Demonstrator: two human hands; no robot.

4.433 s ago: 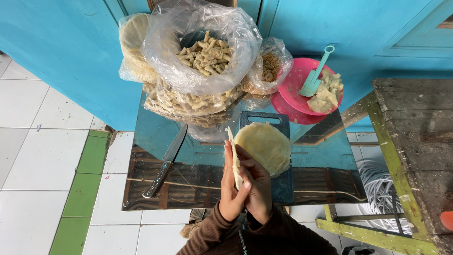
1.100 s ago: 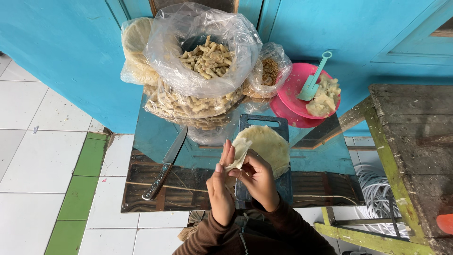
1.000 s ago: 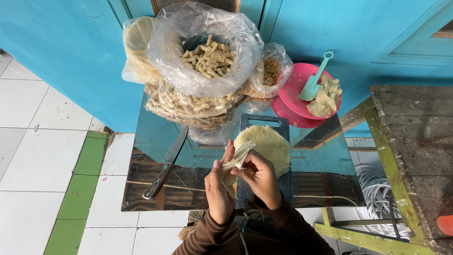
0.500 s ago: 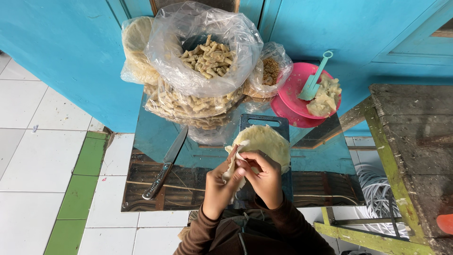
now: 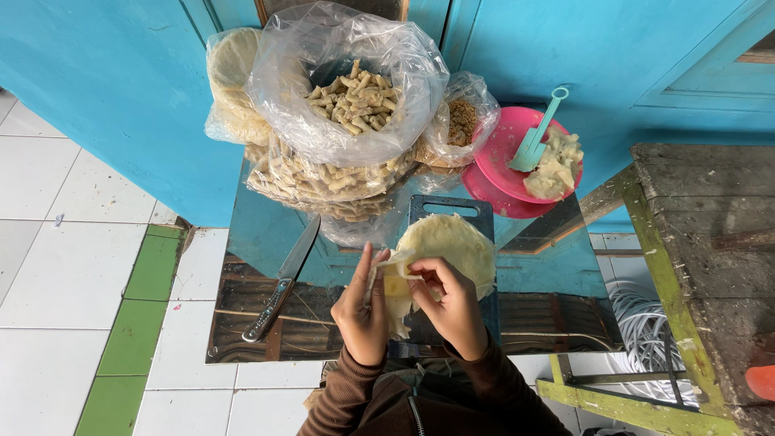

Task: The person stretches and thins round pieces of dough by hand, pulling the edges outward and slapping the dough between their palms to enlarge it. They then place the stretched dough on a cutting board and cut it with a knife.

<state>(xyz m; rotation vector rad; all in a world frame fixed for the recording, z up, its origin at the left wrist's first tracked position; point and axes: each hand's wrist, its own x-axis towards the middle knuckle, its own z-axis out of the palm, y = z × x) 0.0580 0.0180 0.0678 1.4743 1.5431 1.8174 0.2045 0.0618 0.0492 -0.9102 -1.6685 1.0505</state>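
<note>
1. The left hand [image 5: 361, 311] stands almost on edge, fingers straight and pointing away from the body, thumb side up; its grip is closed on the near flap of a thin pale wrapper [image 5: 393, 287], pinched between thumb and fingers.
2. The right hand [image 5: 450, 303] is curled beside it, knuckles up, fingers bent inward; its grip is narrow and holds the same wrapper from the right, the fingertips pressing the folded edge toward the left hand.
3. Both wrists come up from brown sleeves [image 5: 347, 400] at the bottom of the view, the forearms angled in so that the hands nearly touch.
4. The wrapper sits between the two hands, partly folded over itself, just above the near end of a dark cutting board [image 5: 476, 211].
5. A stack of round pale wrappers [image 5: 452, 242] lies on the board, just beyond the right hand.
6. The board rests on a glass tabletop [image 5: 258, 234], with a knife [image 5: 284, 278] lying to the left of the hands, blade pointing away.
7. At the far edge stands a large clear bag of pale rolled pieces [image 5: 351, 101], with a smaller bag [image 5: 460, 121] to its right.
8. Further right, a pink plate [image 5: 500, 153] carries pale filling [image 5: 557, 165] and a light green scoop [image 5: 537, 137].
</note>
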